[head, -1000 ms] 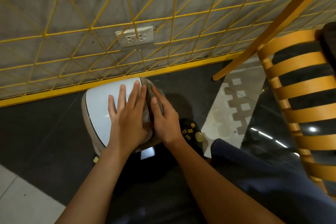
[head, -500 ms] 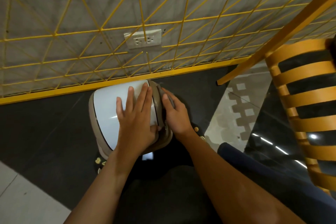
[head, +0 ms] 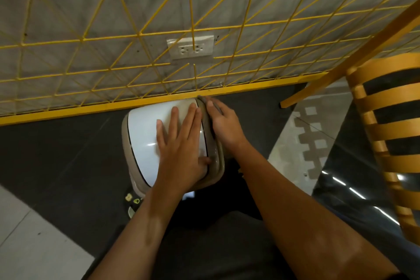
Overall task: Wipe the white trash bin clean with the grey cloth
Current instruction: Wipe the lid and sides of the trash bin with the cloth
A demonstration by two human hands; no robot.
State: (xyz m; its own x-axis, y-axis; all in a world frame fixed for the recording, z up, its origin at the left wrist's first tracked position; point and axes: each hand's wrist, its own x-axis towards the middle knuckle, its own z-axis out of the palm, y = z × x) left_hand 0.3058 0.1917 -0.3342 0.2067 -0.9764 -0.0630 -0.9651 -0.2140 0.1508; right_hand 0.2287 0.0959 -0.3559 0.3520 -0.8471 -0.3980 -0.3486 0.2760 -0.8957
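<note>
Centre of the frame, on dark floor against the bottom bar of a yellow wire grid (head: 91, 108), stands the white trash bin (head: 143, 138). The left hand (head: 181, 154) lies flat on its lid, fingers straight, grasping nothing. At the bin's right rim the right hand (head: 225, 125) presses the grey cloth (head: 201, 98); whether it clasps the cloth cannot be told. A slatted wooden chair (head: 386, 129) fills the right edge
</note>
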